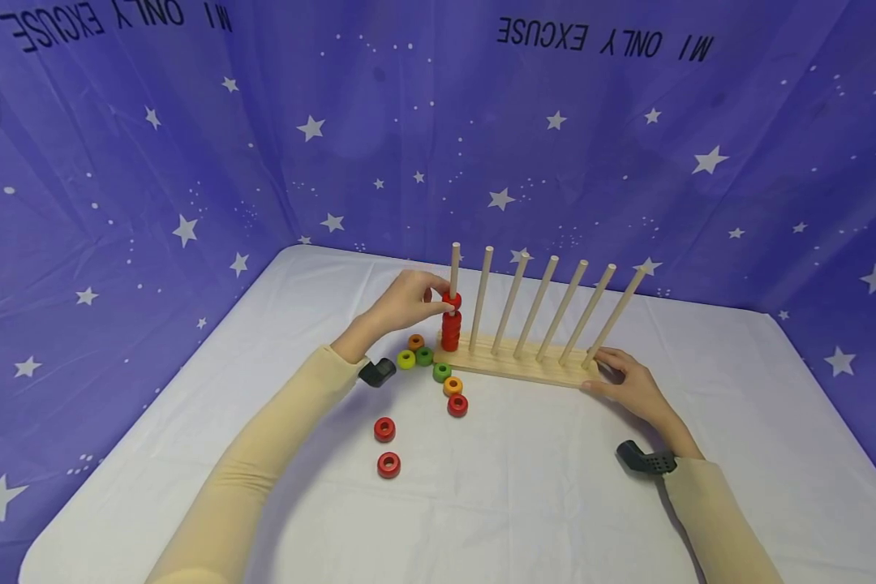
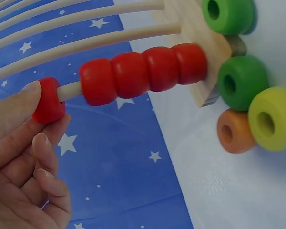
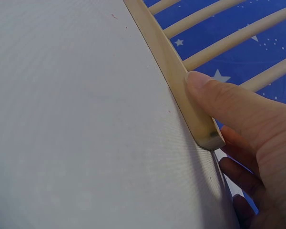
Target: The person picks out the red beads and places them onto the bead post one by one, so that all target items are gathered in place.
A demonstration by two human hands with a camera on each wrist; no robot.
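My left hand [image 1: 407,303] pinches a red bead [image 2: 48,101] between thumb and fingers. That bead is threaded on the leftmost wooden peg [image 1: 455,264], a small gap above a stack of several red beads [image 2: 128,74] on the same peg. The peg rises from a long wooden base [image 1: 518,369] with a row of several more bare pegs [image 1: 546,296]. At the base's right end, my right hand [image 1: 633,389] grips it, with the thumb on the front edge and fingers behind.
By the base's left end lie an orange bead [image 1: 415,342], a yellow-green bead [image 1: 405,359] and a green bead [image 1: 424,357]. In front are another green bead [image 1: 442,373], a yellow-orange bead [image 1: 453,387] and a red bead [image 1: 457,405]. Two red beads [image 1: 388,465] lie nearer on the white tabletop.
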